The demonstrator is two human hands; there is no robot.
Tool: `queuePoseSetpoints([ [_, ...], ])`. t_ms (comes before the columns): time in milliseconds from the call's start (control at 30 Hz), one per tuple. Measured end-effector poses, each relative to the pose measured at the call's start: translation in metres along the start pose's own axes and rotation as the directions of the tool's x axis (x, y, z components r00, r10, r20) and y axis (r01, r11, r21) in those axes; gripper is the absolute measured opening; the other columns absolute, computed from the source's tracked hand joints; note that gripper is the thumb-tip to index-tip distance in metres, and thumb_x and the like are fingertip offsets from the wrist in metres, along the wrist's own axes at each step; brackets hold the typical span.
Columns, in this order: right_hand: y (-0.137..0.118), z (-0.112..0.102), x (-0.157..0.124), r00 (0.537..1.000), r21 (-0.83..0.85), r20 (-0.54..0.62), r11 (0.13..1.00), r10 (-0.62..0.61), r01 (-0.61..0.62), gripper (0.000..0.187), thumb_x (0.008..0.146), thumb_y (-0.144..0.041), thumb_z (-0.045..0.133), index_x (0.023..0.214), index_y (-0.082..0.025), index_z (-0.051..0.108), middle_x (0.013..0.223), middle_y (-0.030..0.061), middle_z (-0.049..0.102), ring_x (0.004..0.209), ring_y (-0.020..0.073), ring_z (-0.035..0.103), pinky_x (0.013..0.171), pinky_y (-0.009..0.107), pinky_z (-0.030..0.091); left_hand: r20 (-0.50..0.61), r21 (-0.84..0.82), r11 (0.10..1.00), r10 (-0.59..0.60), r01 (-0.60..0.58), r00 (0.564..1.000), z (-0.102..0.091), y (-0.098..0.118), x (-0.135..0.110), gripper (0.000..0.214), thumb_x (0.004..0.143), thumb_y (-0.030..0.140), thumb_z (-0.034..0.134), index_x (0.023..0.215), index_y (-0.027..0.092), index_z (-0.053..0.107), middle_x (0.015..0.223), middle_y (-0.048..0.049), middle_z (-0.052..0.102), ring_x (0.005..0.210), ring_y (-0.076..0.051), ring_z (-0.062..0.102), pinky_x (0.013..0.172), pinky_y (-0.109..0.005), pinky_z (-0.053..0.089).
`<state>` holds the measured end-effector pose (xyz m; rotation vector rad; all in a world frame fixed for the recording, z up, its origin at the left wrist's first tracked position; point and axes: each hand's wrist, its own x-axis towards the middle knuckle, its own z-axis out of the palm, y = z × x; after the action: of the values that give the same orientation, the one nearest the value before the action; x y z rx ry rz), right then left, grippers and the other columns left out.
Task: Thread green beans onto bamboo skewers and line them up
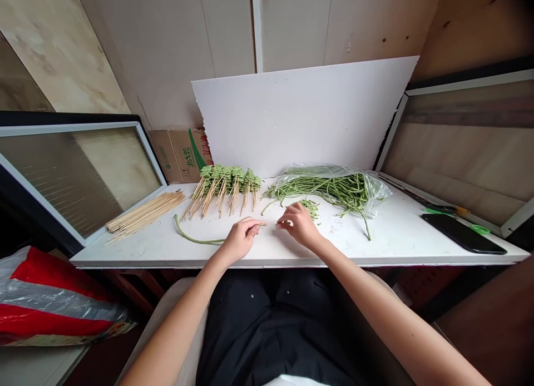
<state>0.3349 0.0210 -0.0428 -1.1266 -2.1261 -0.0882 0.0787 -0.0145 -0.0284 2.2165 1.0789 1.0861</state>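
We see the left hand [242, 238] clamped on a long green bean [199, 241], tip poking past the fingers, the rest trailing left of that grip on the white table [258, 253]. Right hand [301, 226] sits near the tip, fingers bent; we can't tell whether they're pinched on anything, too small. Behind the right hand we have cut bean pieces [311, 209], then bagged beans [329, 188]; behind the left, skewered beans [231, 177]; farther left, loose skewers [146, 213].
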Motion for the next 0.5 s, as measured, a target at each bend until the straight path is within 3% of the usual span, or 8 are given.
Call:
queuePoseSetpoints([
  [100,0.001,0.011,-0.008,0.991,-0.098,0.131,0.995,-0.013,0.026,0.01,0.093,-0.02,0.077,0.096,-0.022,0.086,0.092,0.0125,0.076,0.103,0.0335,0.056,0.086,0.045,0.043,0.058,0.035,0.999,0.02,-0.022,0.998,0.002,-0.002,-0.001,0.039,0.108,0.03,0.047,0.132,0.018,0.075,0.115,-0.0122,0.07,0.096,-0.02,0.068,0.09,-0.034,0.057],
  [233,0.008,0.011,-0.007,0.997,-0.083,0.079,0.996,-0.013,0.019,0.019,0.097,-0.015,0.069,0.108,-0.02,0.084,0.098,0.0131,0.078,0.103,0.0326,0.058,0.086,0.044,0.045,0.116,0.054,0.998,0.029,-0.036,0.993,0.002,-0.008,-0.005,0.047,0.106,0.018,0.041,0.146,0.02,0.067,0.117,-0.0114,0.064,0.102,-0.019,0.066,0.103,-0.035,0.055],
  [367,0.009,0.002,0.001,0.994,0.15,-0.082,0.987,0.071,-0.058,0.031,0.107,-0.026,0.052,0.114,-0.02,0.081,0.094,0.0124,0.078,0.094,0.0306,0.059,0.083,0.045,0.049,0.126,0.04,0.998,0.052,-0.058,0.991,0.003,-0.012,-0.006,0.051,0.103,0.012,0.043,0.145,0.023,0.068,0.12,-0.0112,0.062,0.095,-0.017,0.066,0.098,-0.034,0.058],
  [433,0.004,-0.002,0.004,0.992,0.307,-0.067,0.948,0.11,-0.084,0.037,0.11,-0.039,0.049,0.116,-0.021,0.081,0.097,0.0116,0.079,0.095,0.0297,0.062,0.08,0.043,0.051,0.09,0.0,0.999,0.05,-0.05,0.995,0.005,-0.014,-0.004,0.049,0.102,0.012,0.046,0.144,0.023,0.068,0.12,-0.0112,0.063,0.094,-0.017,0.068,0.095,-0.034,0.06],
  [500,-0.006,-0.003,0.003,0.998,0.429,0.007,0.901,0.068,-0.064,0.039,0.106,-0.051,0.057,0.118,-0.022,0.08,0.1,0.011,0.08,0.098,0.0287,0.065,0.076,0.039,0.051,0.039,-0.051,0.998,0.048,-0.046,0.998,0.008,-0.014,-0.003,0.05,0.1,0.012,0.05,0.147,0.021,0.065,0.117,-0.0103,0.067,0.094,-0.018,0.069,0.092,-0.035,0.061],
])
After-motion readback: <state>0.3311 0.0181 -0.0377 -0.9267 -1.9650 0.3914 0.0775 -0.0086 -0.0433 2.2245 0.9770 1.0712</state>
